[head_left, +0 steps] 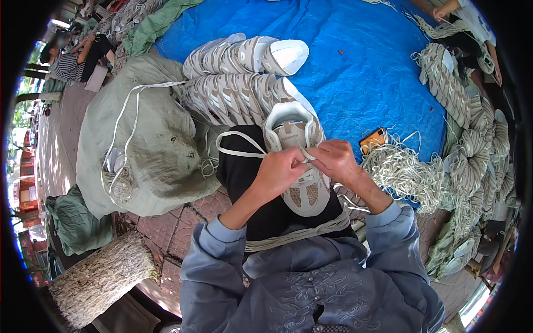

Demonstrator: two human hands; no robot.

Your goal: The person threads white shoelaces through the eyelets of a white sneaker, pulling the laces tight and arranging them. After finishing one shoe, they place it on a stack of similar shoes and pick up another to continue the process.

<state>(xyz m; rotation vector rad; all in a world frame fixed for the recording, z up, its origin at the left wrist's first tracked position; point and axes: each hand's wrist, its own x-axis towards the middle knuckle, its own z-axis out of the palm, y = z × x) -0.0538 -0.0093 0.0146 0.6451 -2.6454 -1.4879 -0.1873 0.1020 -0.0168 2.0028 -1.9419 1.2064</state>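
Note:
A beige and white sneaker upper [308, 195] rests on my lap, its toe toward me and its padded collar away from me. Over its eyelets my left hand [279, 173] is closed in a pinch on a white shoelace [240, 151], which loops out to the left over my dark trouser leg. Close beside it, my right hand [336, 161] also pinches the lace, fingers pressed together at the shoe's tongue. The fingertips partly hide the lace and the eyelets. A bundle of laces [311, 232] lies across my lap.
Nested rows of similar uppers [227, 100] lie ahead on a blue tarp [355, 72]. A heap of white laces [402, 172] and an orange object [373, 140] sit at right, near stacked uppers [474, 150]. A large sack [144, 150] stands left. Other people sit farther off.

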